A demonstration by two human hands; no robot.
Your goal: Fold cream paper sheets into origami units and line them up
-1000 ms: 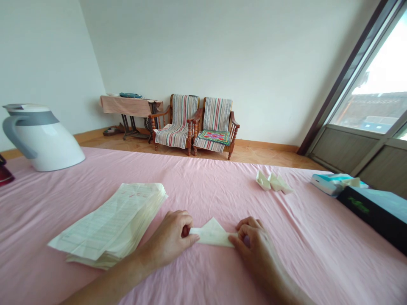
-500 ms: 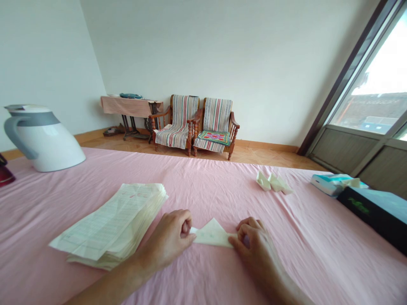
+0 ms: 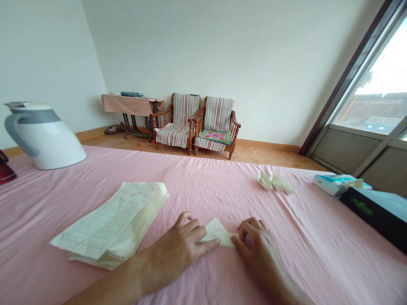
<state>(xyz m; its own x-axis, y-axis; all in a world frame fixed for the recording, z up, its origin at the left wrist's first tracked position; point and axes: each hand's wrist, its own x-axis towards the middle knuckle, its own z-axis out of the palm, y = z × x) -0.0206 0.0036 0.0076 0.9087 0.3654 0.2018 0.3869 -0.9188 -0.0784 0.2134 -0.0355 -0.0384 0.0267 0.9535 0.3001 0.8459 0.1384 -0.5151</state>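
A small piece of folded paper [image 3: 216,231], pale, with a pointed peak and a flat lower edge, lies on the pink cloth in front of me. My left hand [image 3: 187,241] covers its left end, thumb stretched along the lower edge and fingers curled over the paper. At the other end, my right hand [image 3: 256,241] pinches the narrow strip between thumb and bent fingers. To the left of my hands lies a stack of printed paper sheets [image 3: 114,218], creased on top. Folded paper shapes [image 3: 275,183] stand farther off to the right.
A white and grey jug [image 3: 55,142] stands at the left, beside a dark red object [image 3: 6,171]. On the right are a tissue pack [image 3: 337,184] and a black box [image 3: 372,212]. Beyond the pink cloth [image 3: 203,186] stand two wooden armchairs [image 3: 193,123].
My left hand has slid right along the folded paper, its thumb now stretched along the lower edge and covering more of it. My right hand keeps its pinch in nearly the same place.
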